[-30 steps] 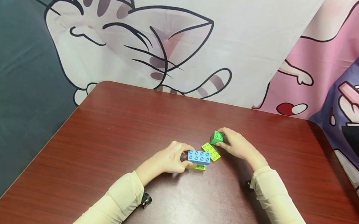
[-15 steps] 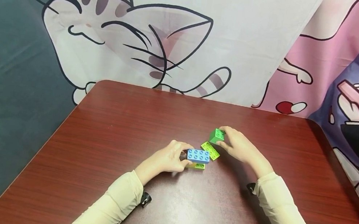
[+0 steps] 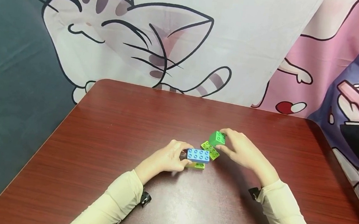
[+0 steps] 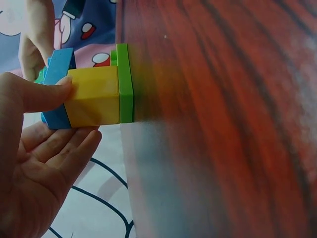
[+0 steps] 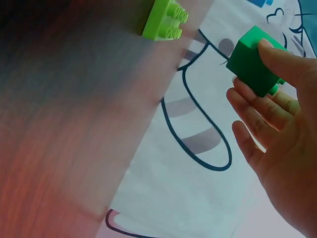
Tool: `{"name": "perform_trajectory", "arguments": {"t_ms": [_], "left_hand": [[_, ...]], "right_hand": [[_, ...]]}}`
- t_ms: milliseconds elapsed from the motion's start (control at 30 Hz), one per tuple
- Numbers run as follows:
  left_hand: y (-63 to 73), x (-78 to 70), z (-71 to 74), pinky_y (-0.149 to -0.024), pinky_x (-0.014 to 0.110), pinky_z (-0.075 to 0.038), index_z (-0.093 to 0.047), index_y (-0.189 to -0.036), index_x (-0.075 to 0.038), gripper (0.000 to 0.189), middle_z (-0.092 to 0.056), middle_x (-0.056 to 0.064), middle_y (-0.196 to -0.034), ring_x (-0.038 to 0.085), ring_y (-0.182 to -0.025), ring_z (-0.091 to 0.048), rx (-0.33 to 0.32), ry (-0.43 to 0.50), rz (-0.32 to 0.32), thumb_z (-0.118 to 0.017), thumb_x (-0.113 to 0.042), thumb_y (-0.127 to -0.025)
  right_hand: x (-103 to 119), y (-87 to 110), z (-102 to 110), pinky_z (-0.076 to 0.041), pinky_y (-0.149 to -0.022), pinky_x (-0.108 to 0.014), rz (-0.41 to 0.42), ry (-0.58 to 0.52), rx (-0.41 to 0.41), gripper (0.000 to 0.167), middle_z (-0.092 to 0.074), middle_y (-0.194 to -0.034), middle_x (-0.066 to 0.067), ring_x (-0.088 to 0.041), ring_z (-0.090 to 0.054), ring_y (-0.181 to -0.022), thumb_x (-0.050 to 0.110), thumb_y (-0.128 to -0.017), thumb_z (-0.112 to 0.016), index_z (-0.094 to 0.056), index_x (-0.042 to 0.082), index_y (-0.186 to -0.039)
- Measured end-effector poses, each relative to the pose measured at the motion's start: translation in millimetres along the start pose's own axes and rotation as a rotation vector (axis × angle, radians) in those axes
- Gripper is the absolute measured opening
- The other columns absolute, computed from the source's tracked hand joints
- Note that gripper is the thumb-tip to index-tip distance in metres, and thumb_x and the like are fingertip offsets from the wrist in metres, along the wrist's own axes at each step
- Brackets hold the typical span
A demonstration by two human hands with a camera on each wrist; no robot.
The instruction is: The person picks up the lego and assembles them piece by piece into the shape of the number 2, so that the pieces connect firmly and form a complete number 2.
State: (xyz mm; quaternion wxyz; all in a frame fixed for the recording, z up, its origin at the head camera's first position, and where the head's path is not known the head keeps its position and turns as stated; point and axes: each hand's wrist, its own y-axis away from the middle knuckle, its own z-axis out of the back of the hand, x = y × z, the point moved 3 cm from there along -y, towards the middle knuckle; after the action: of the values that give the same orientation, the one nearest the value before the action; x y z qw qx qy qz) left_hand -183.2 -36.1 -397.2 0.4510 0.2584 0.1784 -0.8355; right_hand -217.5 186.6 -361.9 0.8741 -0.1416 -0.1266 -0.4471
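My left hand (image 3: 170,156) grips a small stack between thumb and fingers. On top of it is a blue eight-stud brick (image 3: 198,155), with a yellow block (image 4: 94,95) in the middle and a lime-green plate (image 4: 126,84) as the base. My right hand (image 3: 244,151) pinches a green four-stud brick (image 5: 256,60) by its sides, held up above the table with its studs turned toward the palm side. Between the hands lies a second lime-green plate (image 3: 209,150), studs up. The yellow block is mostly hidden in the head view.
The dark red wooden table (image 3: 126,121) runs back to a cartoon-cat cloth (image 3: 186,50) that hangs along its far edge. A small dark device sits at each wrist, below the sleeves (image 3: 115,193).
My right hand has raised the green brick from the table and tilted it, with the wrist shifting slightly rightward and nearer. My left hand and its stack have stayed put.
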Motion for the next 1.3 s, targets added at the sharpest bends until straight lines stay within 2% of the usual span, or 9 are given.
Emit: {"name": "perform_trajectory", "arguments": {"t_ms": [367,567,900,1100,1300], "left_hand": [[-0.3,0.7,-0.9,-0.086,0.038,-0.046,-0.064,-0.112,-0.010,0.037,-0.067,0.004,-0.104,0.026,-0.099,-0.056,-0.005,0.005,0.000,-0.071,-0.020,-0.077],[-0.3,0.8,-0.8,-0.088,0.039,-0.045,-0.063,-0.113,-0.010,0.038,-0.067,0.004,-0.106,0.028,-0.101,-0.056,0.000,0.008,0.005,-0.071,-0.020,-0.077],[-1.1,1.2,-0.4,-0.084,0.039,-0.046,-0.064,-0.112,-0.011,0.037,-0.067,0.002,-0.099,0.027,-0.097,-0.056,0.007,0.009,-0.013,-0.071,-0.020,-0.076],[-2.3,0.9,-0.5,-0.078,0.030,-0.048,-0.065,-0.108,-0.010,0.034,-0.068,0.001,-0.095,0.018,-0.088,-0.059,-0.010,0.011,-0.033,-0.072,-0.017,-0.076],[-3.4,1.5,-1.0,-0.072,0.024,-0.047,-0.065,-0.109,-0.011,0.034,-0.066,-0.004,-0.091,0.008,-0.079,-0.057,0.020,0.039,-0.021,-0.072,-0.014,-0.076]], "right_hand": [[15.4,15.6,0.1,-0.042,-0.093,-0.047,0.019,-0.083,-0.012,0.047,-0.060,-0.113,-0.008,-0.029,-0.055,-0.107,0.027,-0.086,-0.067,-0.049,0.005,-0.123],[22.6,17.7,-2.2,-0.042,-0.092,-0.046,0.053,-0.080,-0.006,0.047,-0.060,-0.114,-0.006,-0.026,-0.055,-0.106,0.028,-0.085,-0.068,-0.050,0.006,-0.124],[25.5,18.5,-7.0,-0.043,-0.091,-0.044,0.090,-0.073,-0.001,0.046,-0.060,-0.114,-0.003,-0.024,-0.056,-0.105,0.030,-0.086,-0.067,-0.052,0.006,-0.123],[32.2,17.9,-4.5,-0.043,-0.090,-0.043,0.138,-0.044,-0.005,0.048,-0.061,-0.113,-0.003,-0.022,-0.057,-0.101,0.031,-0.086,-0.067,-0.053,0.005,-0.122],[39.7,14.9,-4.5,-0.044,-0.086,-0.040,0.220,0.027,-0.030,0.045,-0.062,-0.103,-0.001,-0.020,-0.058,-0.091,0.029,-0.084,-0.069,-0.055,0.003,-0.119]]}}
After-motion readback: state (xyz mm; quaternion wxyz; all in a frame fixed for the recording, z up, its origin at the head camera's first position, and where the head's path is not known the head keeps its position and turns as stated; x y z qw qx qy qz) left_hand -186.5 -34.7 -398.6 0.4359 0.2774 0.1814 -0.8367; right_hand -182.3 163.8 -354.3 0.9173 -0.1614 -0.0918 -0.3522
